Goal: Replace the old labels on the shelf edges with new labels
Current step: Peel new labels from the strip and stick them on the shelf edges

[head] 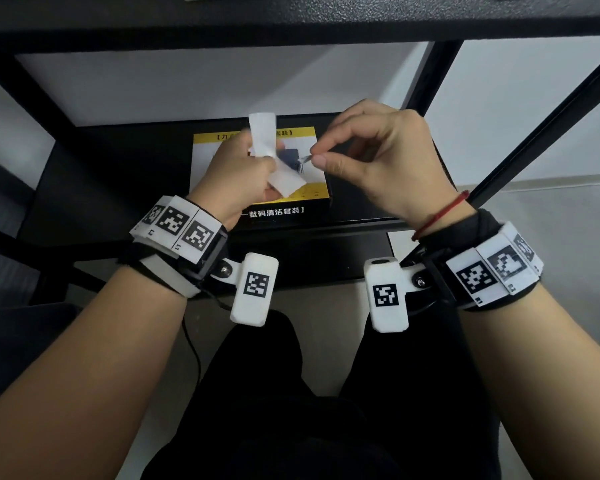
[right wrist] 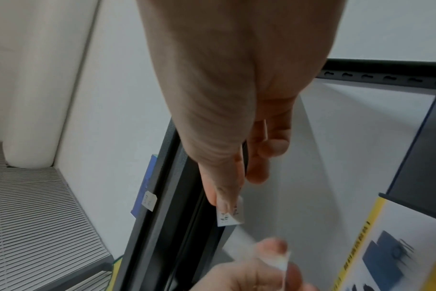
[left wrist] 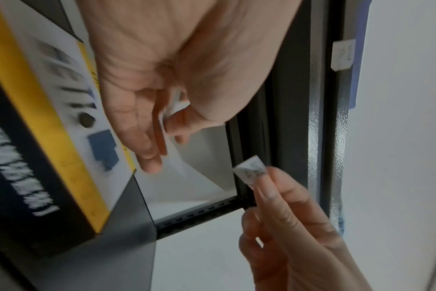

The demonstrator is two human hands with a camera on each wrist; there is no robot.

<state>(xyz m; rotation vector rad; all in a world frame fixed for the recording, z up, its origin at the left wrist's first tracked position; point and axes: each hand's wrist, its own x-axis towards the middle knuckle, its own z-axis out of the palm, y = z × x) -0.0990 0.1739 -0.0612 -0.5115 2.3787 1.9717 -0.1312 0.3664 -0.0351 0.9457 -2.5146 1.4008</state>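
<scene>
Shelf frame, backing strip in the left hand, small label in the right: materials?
Shelf frame: looks like metal, dark textured coating, slotted upright. Backing strip: glossy white, flexing, probably release paper. Small label: thin printed paper, likely adhesive.

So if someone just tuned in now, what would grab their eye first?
Both hands meeting mid-frame: the left hand holds a white paper strip, while the right hand pinches a small printed label beside it. Behind them, a yellow and black box sits on the black shelf.

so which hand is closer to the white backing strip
Left. The left hand holds the backing strip itself; the right hand is off to its right, pinching a small label.
</scene>
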